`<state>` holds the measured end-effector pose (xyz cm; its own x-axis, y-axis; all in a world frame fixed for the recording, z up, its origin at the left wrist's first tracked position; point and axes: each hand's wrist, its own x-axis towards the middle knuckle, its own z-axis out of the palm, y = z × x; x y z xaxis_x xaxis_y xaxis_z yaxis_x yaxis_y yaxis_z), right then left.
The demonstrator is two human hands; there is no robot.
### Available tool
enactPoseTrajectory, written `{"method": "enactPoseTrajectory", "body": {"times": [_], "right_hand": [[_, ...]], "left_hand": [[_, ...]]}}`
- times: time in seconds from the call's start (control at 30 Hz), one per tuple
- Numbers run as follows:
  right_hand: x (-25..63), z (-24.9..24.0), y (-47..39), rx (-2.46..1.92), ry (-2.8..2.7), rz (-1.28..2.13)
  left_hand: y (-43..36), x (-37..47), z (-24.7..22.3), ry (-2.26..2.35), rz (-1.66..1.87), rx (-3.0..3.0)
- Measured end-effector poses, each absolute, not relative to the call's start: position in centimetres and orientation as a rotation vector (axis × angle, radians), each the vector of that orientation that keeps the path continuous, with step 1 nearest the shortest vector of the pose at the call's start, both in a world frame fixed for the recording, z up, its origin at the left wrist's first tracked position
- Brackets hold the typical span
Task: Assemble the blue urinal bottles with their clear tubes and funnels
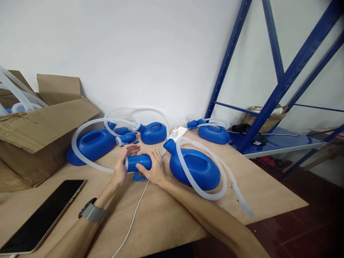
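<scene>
A blue plastic cylindrical urinal head (pixel 134 163) with a pale rim and a small hinged-looking bracket below it is held level above the table. My right hand (pixel 155 165) wraps around its right end, thumb along the front. Against the pale-rimmed left end rests the palm side of my left hand (pixel 122 163), its fingers stretched out behind. Just right of my hands lies a blue urinal bottle (pixel 196 172) with an open neck, a translucent hose (pixel 188 172) looped over it. Behind my left hand is another blue bottle (pixel 91 143), near a second blue urinal head (pixel 127 138).
More blue bottles (pixel 154 133) (pixel 213 134) stand along the wall. A cardboard box (pixel 48 143) with hoses is at left, a phone (pixel 43 216) in front of it. A power strip (pixel 178 134) sits at back; a white cable (pixel 134 218) crosses the table (pixel 166 229). Blue shelving (pixel 268 118) rises at right.
</scene>
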<state>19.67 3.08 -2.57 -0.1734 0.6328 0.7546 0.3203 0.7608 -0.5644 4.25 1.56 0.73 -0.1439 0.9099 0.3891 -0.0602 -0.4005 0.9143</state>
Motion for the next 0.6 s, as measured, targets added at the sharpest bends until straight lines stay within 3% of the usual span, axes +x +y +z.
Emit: {"method": "enactPoseTrajectory", "body": {"times": [0.27, 0.43, 0.6], "right_hand": [[19.7, -2.8, 4.5, -0.812, -1.57, 0.73], [21.0, -2.3, 4.6, -0.788, -1.676, 0.652], [20.8, -2.5, 3.7, -0.794, -2.014, 0.547]], "left_hand": [[1.8, 3.9, 0.3, 1.214, 1.581, 1.584], [4.3, -0.1, -0.2, 1.643, 1.482, 1.591], [5.5, -3.7, -2.3, 1.917, 1.11, 1.77]]}}
